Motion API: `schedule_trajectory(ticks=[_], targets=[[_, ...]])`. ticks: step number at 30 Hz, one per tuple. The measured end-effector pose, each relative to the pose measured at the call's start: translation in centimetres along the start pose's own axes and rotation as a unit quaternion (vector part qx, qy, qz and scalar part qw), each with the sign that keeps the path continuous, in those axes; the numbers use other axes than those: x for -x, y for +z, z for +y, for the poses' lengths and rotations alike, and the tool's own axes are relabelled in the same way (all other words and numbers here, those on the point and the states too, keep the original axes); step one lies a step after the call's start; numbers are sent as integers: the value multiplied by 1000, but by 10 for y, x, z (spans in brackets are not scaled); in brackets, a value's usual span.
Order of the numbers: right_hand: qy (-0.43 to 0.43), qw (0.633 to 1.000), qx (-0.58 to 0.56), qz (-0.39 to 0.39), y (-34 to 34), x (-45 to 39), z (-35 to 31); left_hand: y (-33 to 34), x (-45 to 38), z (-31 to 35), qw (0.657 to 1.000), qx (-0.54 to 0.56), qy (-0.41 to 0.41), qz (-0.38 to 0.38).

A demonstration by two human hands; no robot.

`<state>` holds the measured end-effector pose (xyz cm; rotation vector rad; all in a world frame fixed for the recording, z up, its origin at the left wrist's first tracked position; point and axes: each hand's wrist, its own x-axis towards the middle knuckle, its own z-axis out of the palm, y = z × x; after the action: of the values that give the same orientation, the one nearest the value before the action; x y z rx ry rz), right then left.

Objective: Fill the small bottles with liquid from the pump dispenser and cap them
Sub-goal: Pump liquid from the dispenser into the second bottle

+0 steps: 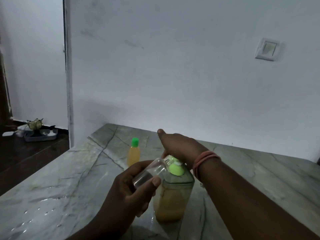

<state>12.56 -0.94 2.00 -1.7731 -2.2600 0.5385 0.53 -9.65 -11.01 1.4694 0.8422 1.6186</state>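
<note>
Empty small bottle (152, 172) tilted, gripped between left-hand fingers (138, 187) and thumb.

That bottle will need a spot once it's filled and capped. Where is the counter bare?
Bare counter lies left of the left hand, and right of the right hand's forearm toward the wall. It is crowded mid-counter: the dispenser, the empty bottle tilted at its pump, and the capped bottle just behind.

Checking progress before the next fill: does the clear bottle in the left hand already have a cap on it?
No: the clear bottle in the left hand has a bare open neck held by the pump dispenser.
</note>
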Motion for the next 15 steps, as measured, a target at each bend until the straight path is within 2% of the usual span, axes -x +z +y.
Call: schedule_trajectory(ticks=[3,7,11,15], targets=[[11,999,17,-26,-7,5,-6,1,0,1,1000,-9,2,2],[12,1000,1,29,2,-6,-3,0,-3,-3,1000,-10,8,-7],[6,999,-13,40,10,-5,2,-3,-3,-8,1000,-10,4,-19],[22,1000,3,10,0,11,-7,-2,-1,-6,1000,-16,7,-21]])
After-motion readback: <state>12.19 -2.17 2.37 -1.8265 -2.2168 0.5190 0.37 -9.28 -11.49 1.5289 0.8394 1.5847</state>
